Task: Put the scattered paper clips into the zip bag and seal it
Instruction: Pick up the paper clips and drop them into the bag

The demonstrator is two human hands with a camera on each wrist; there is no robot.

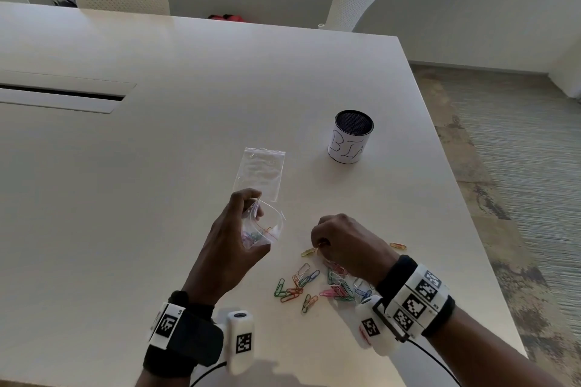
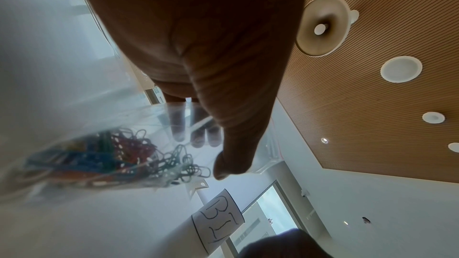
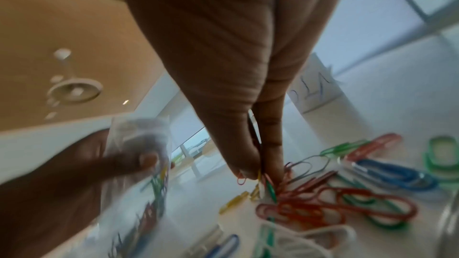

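My left hand point(image 1: 239, 223) holds a clear zip bag point(image 1: 262, 229) above the table, its mouth gaping toward the right. Several coloured paper clips point(image 2: 119, 156) lie in the bag's bottom, and my thumb point(image 2: 233, 156) presses its wall. My right hand point(image 1: 327, 240) hovers low over the table and pinches a few paper clips point(image 3: 263, 180) between thumb and fingertips. A loose pile of coloured paper clips point(image 1: 314, 287) lies scattered under and beside that hand. A yellow clip point(image 1: 308, 251) sits just left of the fingertips and an orange one point(image 1: 397, 246) lies off to the right.
A second, flat zip bag point(image 1: 262, 174) lies on the white table point(image 1: 157, 166) beyond my left hand. A black mesh cup with a paper label point(image 1: 350, 137) stands farther right. The table's right edge point(image 1: 456, 166) drops to carpet. White chairs stand at the far side.
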